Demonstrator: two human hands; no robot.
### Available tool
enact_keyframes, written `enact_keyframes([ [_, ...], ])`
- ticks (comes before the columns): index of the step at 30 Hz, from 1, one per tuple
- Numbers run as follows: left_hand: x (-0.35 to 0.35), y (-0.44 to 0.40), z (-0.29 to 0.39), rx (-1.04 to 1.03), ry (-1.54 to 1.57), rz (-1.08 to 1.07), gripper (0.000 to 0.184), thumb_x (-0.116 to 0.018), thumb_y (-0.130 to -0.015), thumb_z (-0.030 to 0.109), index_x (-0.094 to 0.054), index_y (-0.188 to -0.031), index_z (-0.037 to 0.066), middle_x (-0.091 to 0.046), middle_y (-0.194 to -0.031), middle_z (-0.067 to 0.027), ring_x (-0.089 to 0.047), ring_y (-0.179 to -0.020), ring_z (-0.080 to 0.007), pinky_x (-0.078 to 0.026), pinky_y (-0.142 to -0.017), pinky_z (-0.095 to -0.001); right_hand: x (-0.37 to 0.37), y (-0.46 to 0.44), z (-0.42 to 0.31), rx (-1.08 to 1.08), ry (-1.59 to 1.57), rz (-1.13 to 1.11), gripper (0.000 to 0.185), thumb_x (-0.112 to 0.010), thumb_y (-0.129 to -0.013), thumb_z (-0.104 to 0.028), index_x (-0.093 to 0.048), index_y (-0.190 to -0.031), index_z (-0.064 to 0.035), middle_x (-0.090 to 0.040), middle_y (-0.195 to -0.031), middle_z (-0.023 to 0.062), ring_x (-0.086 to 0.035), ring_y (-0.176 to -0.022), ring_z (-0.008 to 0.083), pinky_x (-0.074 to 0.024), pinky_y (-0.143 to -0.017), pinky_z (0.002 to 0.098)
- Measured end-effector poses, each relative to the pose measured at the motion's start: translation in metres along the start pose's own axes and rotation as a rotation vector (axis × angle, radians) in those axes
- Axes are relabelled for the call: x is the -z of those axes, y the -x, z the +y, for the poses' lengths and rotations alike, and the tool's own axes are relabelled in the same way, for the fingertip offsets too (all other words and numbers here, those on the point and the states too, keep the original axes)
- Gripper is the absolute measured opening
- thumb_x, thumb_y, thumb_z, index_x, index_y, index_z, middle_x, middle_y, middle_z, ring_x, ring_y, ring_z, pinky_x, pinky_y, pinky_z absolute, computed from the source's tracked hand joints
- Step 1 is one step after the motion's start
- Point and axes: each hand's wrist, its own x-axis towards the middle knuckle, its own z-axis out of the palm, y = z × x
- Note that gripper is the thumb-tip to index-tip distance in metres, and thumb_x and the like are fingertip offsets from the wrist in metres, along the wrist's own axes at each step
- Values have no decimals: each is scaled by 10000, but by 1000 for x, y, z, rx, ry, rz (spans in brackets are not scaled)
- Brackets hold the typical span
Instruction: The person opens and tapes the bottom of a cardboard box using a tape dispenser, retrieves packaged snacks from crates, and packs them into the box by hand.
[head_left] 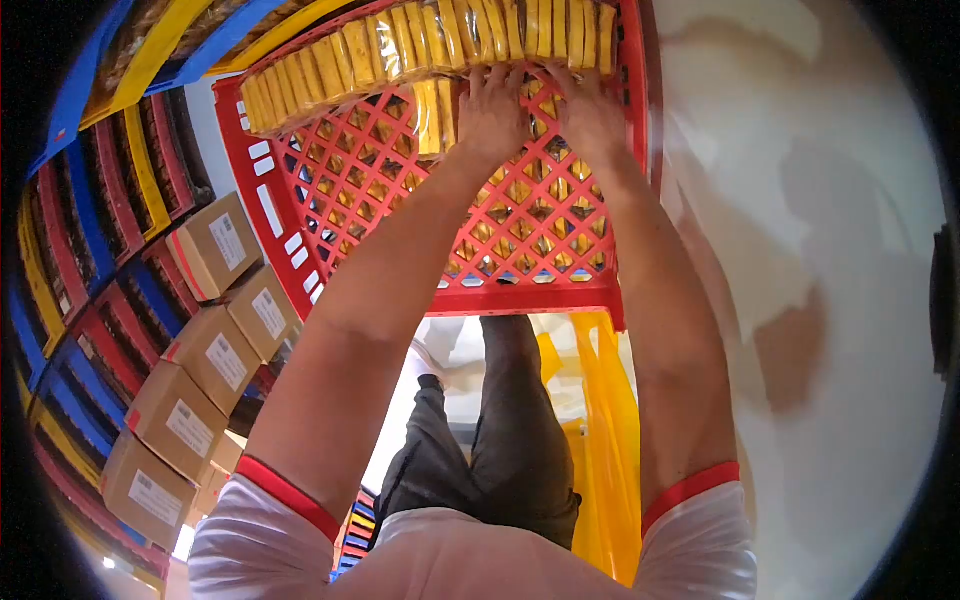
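A red lattice crate stands in front of me, with a long row of yellow packs in clear wrap along its far side. Nearer than that row, a shorter wrapped pack lies on the lattice. Beside this short pack is my left hand, its fingers reaching to the row's near edge. My right hand touches the row farther right, near the crate's right wall. The fingertips of both hands are partly hidden against the packs, so any grip is unclear. More yellow packs show through the lattice below.
Cardboard boxes with white labels are stacked at the left, beside piled blue, red and yellow crates. A pale wall runs along the right. Yellow material hangs below the crate, by my legs.
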Motion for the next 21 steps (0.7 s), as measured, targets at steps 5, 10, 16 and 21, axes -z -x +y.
enact_keyframes([
  [5, 4, -18, 0, 68, 270, -135, 594, -681, -887, 174, -462, -1423, 39, -525, -1346, -244, -518, -1287, -452, -493, -1045, -524, 11, -18, -2, -4, -109, 38, 388, -619, -917, -132, -643, -1303, -168, -554, -1251, 250, -685, -998, 464, -608, -846, 545],
  [10, -16, 46, 21, 160, 500, -195, 573, -671, -884, 122, -440, -1393, -1, -502, -1330, -298, -545, -1223, -508, -500, -1001, -552, -1, 44, -9, -35, -81, -1, 227, -619, -917, -117, -700, -1118, -50, -553, -1240, 249, -626, -1106, 462, -603, -864, 528],
  [16, -10, 171, 50, 173, 611, -251, 562, -670, -848, 24, -466, -1370, -11, -476, -1370, -297, -502, -1265, -507, -467, -1043, -555, -31, 174, -17, -10, -153, -76, 294, -676, -896, -81, -657, -1189, -100, -535, -1243, 176, -614, -1086, 400, -563, -837, 524],
  [21, -3, 228, 45, 17, 593, -327, 537, -665, -846, 16, -482, -1350, -8, -490, -1382, -273, -470, -1297, -506, -398, -1118, -552, -20, 226, -24, -32, -95, -157, 313, -699, -833, -114, -677, -1133, -28, -556, -1254, 200, -618, -1091, 392, -527, -869, 538],
])
